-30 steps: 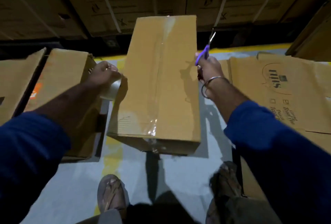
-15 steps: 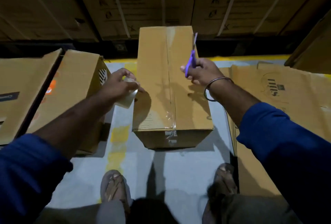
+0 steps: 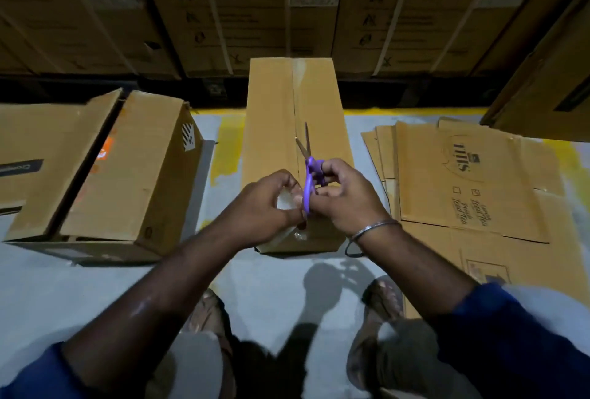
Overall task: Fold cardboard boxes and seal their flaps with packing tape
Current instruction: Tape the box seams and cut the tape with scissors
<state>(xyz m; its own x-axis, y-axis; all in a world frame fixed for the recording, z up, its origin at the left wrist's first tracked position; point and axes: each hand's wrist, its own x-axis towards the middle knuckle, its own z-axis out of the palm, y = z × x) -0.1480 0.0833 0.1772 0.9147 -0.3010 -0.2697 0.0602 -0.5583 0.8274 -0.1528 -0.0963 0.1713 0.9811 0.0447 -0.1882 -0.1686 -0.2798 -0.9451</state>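
I am standing over a long cardboard box (image 3: 297, 130) lying on the grey floor (image 3: 95, 287) between my feet, and I am bringing both hands together just above its near end. My left hand (image 3: 265, 207) is curling its fingers around a roll of clear packing tape (image 3: 287, 203), of which only a pale patch is showing between my fingers. My right hand (image 3: 344, 197) is gripping a pair of purple-handled scissors (image 3: 309, 175), fingers through the loops, with the blades pointing away from me along the box's centre seam and standing slightly apart. A strip of clear tape is already running along that seam and wrapping over the near edge, so I am judging that this box is sealed on top and that I am now at the stage of cutting or freeing the tape end. The next move is calling for a steady pinch on the tape while the blades are closing across it. The box's flaps are closed, so I cannot tell what is inside. To my left an assembled box (image 3: 127, 175) is lying on its side, its contents hidden. To my right flattened cartons (image 3: 463, 181) are waiting, printed side up.
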